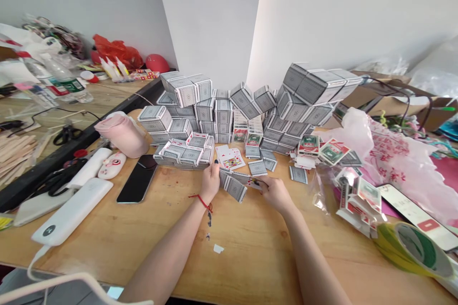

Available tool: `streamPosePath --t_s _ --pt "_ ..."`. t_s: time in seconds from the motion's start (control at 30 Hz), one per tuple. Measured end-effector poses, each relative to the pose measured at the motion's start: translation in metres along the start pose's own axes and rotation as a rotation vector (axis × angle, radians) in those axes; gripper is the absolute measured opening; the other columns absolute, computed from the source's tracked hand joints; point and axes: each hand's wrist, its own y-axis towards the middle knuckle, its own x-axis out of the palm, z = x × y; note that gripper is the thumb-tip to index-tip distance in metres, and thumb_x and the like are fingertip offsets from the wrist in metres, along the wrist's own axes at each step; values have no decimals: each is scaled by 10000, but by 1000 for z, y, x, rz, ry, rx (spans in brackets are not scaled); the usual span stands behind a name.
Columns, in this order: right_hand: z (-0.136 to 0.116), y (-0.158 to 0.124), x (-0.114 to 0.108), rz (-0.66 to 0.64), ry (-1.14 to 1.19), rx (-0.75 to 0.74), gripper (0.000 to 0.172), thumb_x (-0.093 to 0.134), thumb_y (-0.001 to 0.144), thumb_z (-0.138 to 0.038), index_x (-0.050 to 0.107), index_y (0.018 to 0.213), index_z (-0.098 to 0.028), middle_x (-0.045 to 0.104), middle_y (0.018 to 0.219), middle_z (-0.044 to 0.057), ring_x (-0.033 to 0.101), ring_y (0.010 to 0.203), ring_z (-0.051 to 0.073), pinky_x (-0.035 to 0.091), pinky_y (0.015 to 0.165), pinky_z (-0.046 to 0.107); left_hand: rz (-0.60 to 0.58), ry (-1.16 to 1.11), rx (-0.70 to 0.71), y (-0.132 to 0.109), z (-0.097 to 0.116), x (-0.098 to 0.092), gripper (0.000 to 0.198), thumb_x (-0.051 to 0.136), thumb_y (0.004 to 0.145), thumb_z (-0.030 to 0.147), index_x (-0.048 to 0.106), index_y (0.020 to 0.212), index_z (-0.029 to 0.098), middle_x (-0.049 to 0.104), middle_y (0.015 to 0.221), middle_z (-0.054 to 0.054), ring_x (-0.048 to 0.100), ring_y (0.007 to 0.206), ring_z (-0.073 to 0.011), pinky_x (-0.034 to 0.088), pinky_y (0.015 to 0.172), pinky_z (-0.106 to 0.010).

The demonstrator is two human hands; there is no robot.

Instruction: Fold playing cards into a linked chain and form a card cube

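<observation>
From where I stand, the cards (234,188) are just below the centre of the frame, spread between two hands. The left hand (210,182) is closed, thumb up, pinching their left end; the right hand (277,194) is closed too, fingertips nipping the right end, where a printed face shows. I'd expect them to be light, springy and slick, apt to crease or slide apart, so a gentle pinch at the edges suits best.
</observation>
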Motion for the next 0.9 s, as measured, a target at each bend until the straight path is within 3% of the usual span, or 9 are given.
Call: streamPosePath --t_s 0.53,0.67,0.77,0.83,0.9 --pt "-1 -1 2 -7 -20 -8 315 391 748 -148 655 908 -209 675 691 41 606 633 174 417 623 228 25 3 -13 1 -2 0 364 355 811 348 500 528 172 551 539 -17 500 569 -137 388 543 -224" --pt "2 0 5 39 -16 15 283 387 781 -177 647 886 -217 674 674 26 610 629 169 416 622 226 -157 -195 -89 0 5 0 395 337 816 402 603 684 141 613 582 -47 566 580 -165 444 529 -248" --pt "8 2 6 112 -15 53 266 385 804 -206 641 879 -222 678 687 24 620 662 175 418 637 230 -316 -334 -107 -1 12 -4 384 394 784 414 636 850 123 671 789 -88 618 709 -205 489 569 -285" --pt "12 3 5 128 -6 61 270 383 810 -212 638 897 -226 681 697 25 623 681 177 421 651 233 -369 -316 -68 -1 18 -9 343 472 739 372 648 896 123 669 922 -97 614 828 -223 498 659 -306" --pt "13 2 4 114 3 45 276 383 809 -205 638 914 -227 681 704 25 621 680 174 422 659 232 -448 -201 -30 0 24 -16 297 536 683 295 672 889 131 678 925 -87 608 856 -223 481 740 -318"
